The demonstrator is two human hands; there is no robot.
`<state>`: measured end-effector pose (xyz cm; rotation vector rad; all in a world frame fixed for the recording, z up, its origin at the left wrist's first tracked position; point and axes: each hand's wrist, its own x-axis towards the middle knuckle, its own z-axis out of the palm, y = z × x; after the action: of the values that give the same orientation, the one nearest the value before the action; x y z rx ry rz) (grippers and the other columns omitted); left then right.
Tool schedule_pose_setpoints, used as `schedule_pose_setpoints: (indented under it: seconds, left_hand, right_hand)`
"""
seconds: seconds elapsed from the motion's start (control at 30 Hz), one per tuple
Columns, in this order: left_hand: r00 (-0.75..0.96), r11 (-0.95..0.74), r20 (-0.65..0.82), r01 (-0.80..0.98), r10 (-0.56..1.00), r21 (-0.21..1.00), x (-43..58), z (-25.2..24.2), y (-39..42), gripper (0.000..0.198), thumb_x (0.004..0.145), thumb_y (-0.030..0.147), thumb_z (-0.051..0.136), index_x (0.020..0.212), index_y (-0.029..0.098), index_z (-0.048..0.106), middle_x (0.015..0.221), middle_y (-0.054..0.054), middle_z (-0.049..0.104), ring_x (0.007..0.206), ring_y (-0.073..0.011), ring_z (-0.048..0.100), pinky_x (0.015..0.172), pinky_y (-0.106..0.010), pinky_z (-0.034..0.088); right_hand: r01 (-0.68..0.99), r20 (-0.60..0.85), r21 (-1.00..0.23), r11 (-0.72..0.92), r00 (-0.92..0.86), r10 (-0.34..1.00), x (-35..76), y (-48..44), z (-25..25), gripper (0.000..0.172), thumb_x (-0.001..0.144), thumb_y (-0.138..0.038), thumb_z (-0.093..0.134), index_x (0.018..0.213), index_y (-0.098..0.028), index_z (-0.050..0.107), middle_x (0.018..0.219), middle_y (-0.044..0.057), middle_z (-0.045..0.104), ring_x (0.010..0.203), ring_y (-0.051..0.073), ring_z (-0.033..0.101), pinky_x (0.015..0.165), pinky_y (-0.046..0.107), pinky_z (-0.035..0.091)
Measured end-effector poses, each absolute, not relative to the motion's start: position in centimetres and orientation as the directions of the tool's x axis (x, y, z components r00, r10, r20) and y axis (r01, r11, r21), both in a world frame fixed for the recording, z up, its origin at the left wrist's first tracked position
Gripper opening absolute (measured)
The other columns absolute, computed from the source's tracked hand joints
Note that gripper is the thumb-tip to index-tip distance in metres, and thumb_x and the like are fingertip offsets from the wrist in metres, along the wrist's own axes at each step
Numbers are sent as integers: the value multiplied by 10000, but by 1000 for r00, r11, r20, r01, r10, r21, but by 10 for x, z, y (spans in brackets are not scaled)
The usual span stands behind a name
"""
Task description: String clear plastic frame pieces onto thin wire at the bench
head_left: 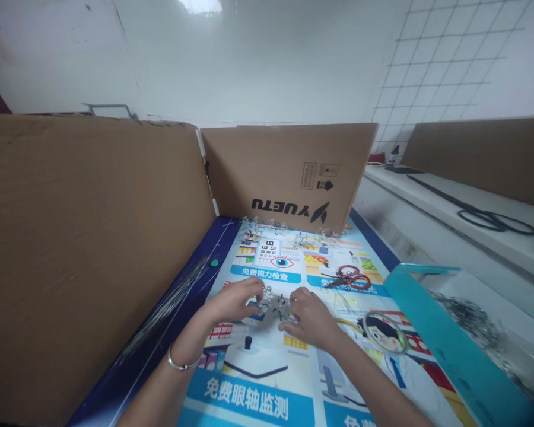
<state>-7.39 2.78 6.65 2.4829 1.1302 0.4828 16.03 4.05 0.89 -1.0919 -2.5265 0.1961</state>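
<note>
Over the printed sheet (231,409), a small clear-and-silver piece (276,304) with dark bead-like spots lies between my two hands; its exact kind is too small to make out. My left hand (238,299), with a metal bangle on the wrist, has its fingers curled onto the piece's left end. Closed on the right end is my right hand (309,317), thumb toward the near side. Its fingertips partly hide the piece. Beyond the right hand lie red-handled scissors (350,278), and a clear ring (385,333) rests to its right.
Cardboard panels (89,249) stand at the left and back. Several small clear pieces (311,238) lie along the back panel's foot. Thin wires (169,302) and a green bit (214,263) are on the left. A teal box (445,344) at right holds tangled metal pieces (467,320).
</note>
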Motion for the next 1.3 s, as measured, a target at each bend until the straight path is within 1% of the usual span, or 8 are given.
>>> schedule_pose_setpoints:
  seconds: [0.27,0.43,0.53,0.6,0.7,0.83,1.0,1.3]
  left_hand:
    - [588,-558,122,653,800,513,-82,55,36,173,694,112,579,832,210,546,1003,-12,554,942,-191,512,805,-264,395]
    - [616,-584,124,636,778,504,-84,49,40,181,681,92,579,819,203,542,979,-12,559,911,-182,520,785,-256,396]
    - [620,-588,121,638,775,497,-86,45,42,195,666,79,587,809,199,531,935,-7,562,873,-173,526,764,-251,398]
    - [602,-572,121,650,789,501,-88,42,44,190,663,85,593,801,198,527,907,-4,561,858,-171,524,757,-251,400]
    - [571,-539,106,673,814,506,-91,39,47,163,667,116,603,791,196,534,902,-4,561,858,-175,519,756,-253,401]
    - [548,-497,64,696,834,518,-95,35,50,141,666,161,620,789,186,556,897,-8,569,812,-170,525,728,-252,408]
    - [528,-467,43,708,848,530,-101,29,53,173,648,173,633,805,187,561,890,-9,572,789,-167,527,708,-248,409]
    - [514,-421,-2,705,858,571,-103,22,57,167,644,174,619,801,187,565,885,-1,570,783,-159,523,711,-242,404]
  right_hand:
    - [672,275,-269,690,-633,724,162,40,6,371,614,-533,678,757,-196,612,970,93,572,931,269,468,750,377,402]
    - [682,258,-241,691,-641,723,158,44,6,407,623,-590,641,627,-184,624,848,107,591,876,271,483,719,376,400]
    - [694,247,-220,685,-640,728,156,45,6,430,630,-611,620,648,-181,631,806,101,590,851,262,491,712,369,405]
    - [682,251,-254,686,-639,728,158,45,6,395,613,-572,659,702,-189,627,839,90,590,856,257,498,722,368,416]
    - [615,261,-367,698,-652,712,163,43,7,343,621,-475,695,823,-209,620,1011,88,572,939,256,501,787,382,428]
    - [530,276,-494,689,-655,703,174,43,8,413,667,-382,672,1038,-232,568,1206,100,485,1108,260,446,915,397,388]
    - [527,296,-547,651,-605,739,178,44,2,506,678,-287,633,1147,-212,458,1208,107,453,1135,250,422,958,389,360]
    - [544,356,-611,574,-459,814,168,40,-25,451,648,-118,533,1067,-209,395,1117,89,437,1047,222,454,879,360,416]
